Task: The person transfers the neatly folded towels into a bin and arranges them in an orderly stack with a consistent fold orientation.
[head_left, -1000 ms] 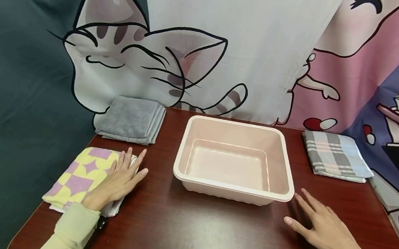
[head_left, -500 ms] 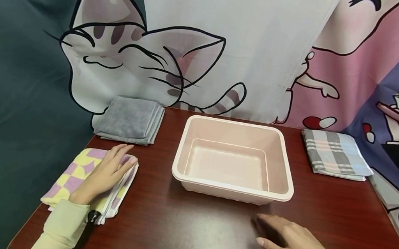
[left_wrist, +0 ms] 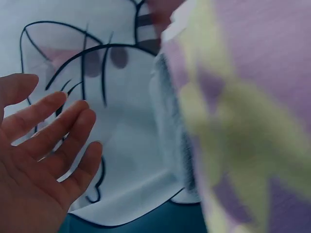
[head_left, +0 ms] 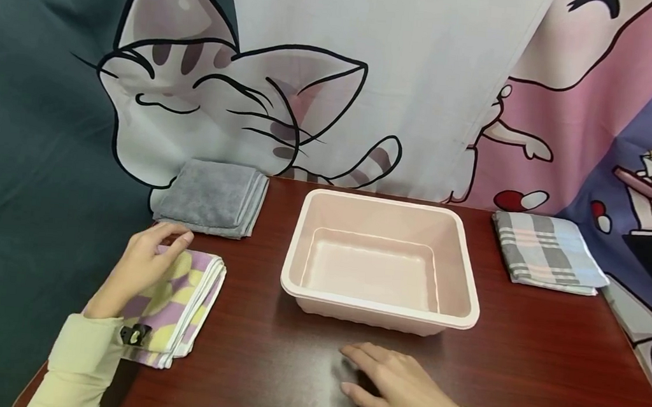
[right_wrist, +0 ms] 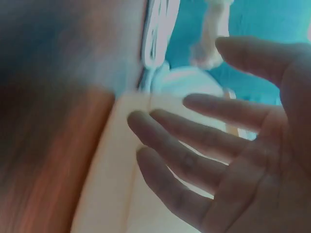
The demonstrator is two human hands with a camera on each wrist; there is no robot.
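Note:
A folded yellow and purple towel [head_left: 180, 307] lies on the left of the table. Over its far left part hovers my left hand [head_left: 136, 271], fingers loosely bent and holding nothing. The left wrist view has that palm facing the camera, with the towel [left_wrist: 252, 116] large at the right. In front of a pale pink plastic basin [head_left: 375, 306], my right hand [head_left: 397, 388] is low over the table with relaxed, spread fingers. Nothing is in it. The basin's wall [right_wrist: 102, 194] appears behind those fingers in the right wrist view.
Behind the patterned towel sits a folded grey towel [head_left: 212, 194]. A folded plaid cloth [head_left: 552, 253] is at the back right of the dark red wooden table [head_left: 543, 361]. A curtain with a cartoon cat [head_left: 218, 112] hangs along the table's back edge.
My left hand has moved left across the patterned towel, uncovering its near right part. My right hand has travelled left from beside the basin to in front of it. The basin stays put.

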